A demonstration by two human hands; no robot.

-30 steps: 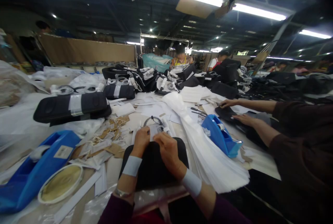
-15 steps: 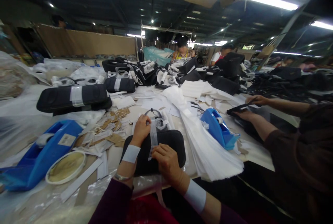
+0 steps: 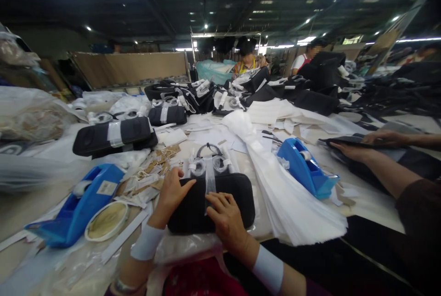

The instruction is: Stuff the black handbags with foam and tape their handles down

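Observation:
A black zip-type case with rounded corners (image 3: pixel 237 202) lies before me. A translucent plastic strip (image 3: pixel 210 176) runs over its far edge and down its top. My left hand (image 3: pixel 170 197) is at the case's left far edge, thumb apart from the fingers and holding nothing. On the strip's near end rest the bent, slightly spread fingers of my right hand (image 3: pixel 227 222), pressing it against the case. Beyond the case, two clear-wrapped coils (image 3: pixel 220 164) and a dark cable loop (image 3: pixel 208 147) lie on white wrapping.
Blue tape dispensers stand left (image 3: pixel 84 204) and right (image 3: pixel 306 167), with a round white lid (image 3: pixel 106 220) near the left one. White foam sheets (image 3: pixel 285 195) spread right. Banded black cases (image 3: pixel 112 136) are stacked left. A co-worker's hands (image 3: pixel 358 149) handle black fabric at right.
My left hand has let go of the strip's upper end and opened, moving left to the case edge. My right hand stays on the strip. The camera view has shifted slightly.

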